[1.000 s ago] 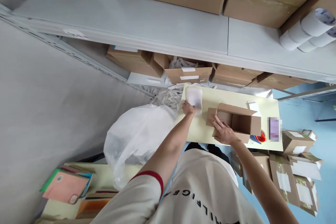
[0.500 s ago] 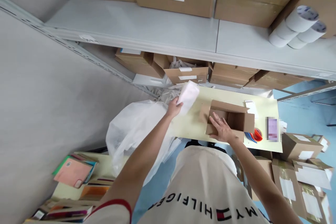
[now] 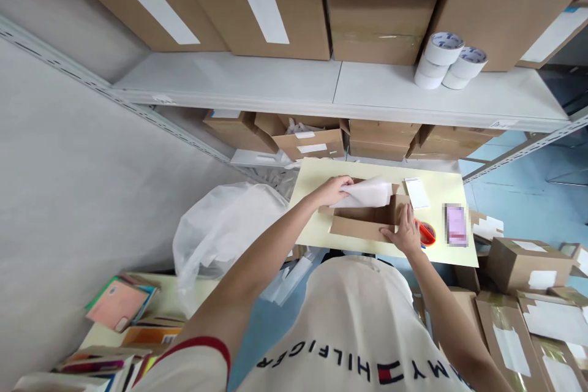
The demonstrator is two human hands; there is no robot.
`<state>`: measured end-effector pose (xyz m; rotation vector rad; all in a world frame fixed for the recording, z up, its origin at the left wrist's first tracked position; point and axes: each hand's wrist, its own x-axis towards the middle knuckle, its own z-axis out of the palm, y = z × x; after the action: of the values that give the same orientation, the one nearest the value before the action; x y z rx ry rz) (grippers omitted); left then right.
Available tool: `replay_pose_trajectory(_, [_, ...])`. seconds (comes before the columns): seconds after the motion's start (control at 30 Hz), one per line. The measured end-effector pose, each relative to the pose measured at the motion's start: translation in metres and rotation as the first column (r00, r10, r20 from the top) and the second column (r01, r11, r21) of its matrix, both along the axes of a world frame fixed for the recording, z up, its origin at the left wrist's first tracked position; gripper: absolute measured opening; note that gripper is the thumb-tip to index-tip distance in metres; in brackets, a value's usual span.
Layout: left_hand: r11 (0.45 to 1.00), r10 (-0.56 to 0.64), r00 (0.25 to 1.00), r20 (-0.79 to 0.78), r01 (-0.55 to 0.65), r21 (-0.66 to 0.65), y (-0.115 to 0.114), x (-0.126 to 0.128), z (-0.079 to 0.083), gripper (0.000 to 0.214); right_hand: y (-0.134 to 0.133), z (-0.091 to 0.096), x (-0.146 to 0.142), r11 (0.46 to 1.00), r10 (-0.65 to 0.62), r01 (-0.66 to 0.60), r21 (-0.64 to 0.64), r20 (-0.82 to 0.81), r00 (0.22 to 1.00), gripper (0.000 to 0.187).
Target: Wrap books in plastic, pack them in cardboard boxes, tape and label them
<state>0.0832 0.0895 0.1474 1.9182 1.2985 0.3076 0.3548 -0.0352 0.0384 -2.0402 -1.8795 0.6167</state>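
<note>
My left hand [image 3: 336,190] grips one end of a white packet that looks wrapped in foam sheet [image 3: 371,192]. The packet lies level over the back side of an open cardboard box [image 3: 361,228], partly covering its opening. At the box's right end, my right hand [image 3: 406,231] holds the flap and wall, fingers over the flap and thumb at the front edge. The inside of the box is dark and only partly visible. Beside my right hand, a red and blue tool [image 3: 427,233], perhaps a tape dispenser, rests on the pale yellow table [image 3: 312,220].
A white card [image 3: 416,193] and a blurred purple item [image 3: 456,225] lie on the table's right part. A large white plastic bag [image 3: 225,226] bulges at the left. Tape rolls [image 3: 443,52] stand on the shelf [image 3: 257,82] above. Cartons [image 3: 519,263] crowd the right floor.
My left hand has carried the white packet rightward from beside the box to over it. My right hand has shifted from above the box's left part to its right end.
</note>
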Motion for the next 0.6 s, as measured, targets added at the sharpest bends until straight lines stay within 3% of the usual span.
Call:
replay_pose_trajectory(0.1, [1.000,-0.021,0.991,-0.129,0.019,-0.017,0.001,0.016,-0.019,0.027,0.005,0.002,-0.002,0.998,-0.013,0.014,-0.064,0.019,1.000,0.103])
replay_pose_trajectory(0.27, [0.995,-0.094,0.968,-0.233,0.087,-0.041,-0.002,0.034,-0.037,0.031,0.009,0.016,-0.004,0.982,-0.001,0.025,-0.188,0.126,0.992,0.102])
replay_pose_trajectory(0.47, [0.996,-0.092,0.932,-0.351,0.093,-0.014,-0.022,0.052,-0.058,0.031,0.009,0.014,0.000,0.990,0.008,0.000,-0.139,0.062,0.998,0.105])
replay_pose_trajectory(0.6, [0.995,-0.020,0.895,-0.446,0.064,0.083,-0.040,0.059,-0.061,0.033,0.010,0.005,0.003,0.993,0.010,-0.011,-0.114,-0.011,1.000,0.106])
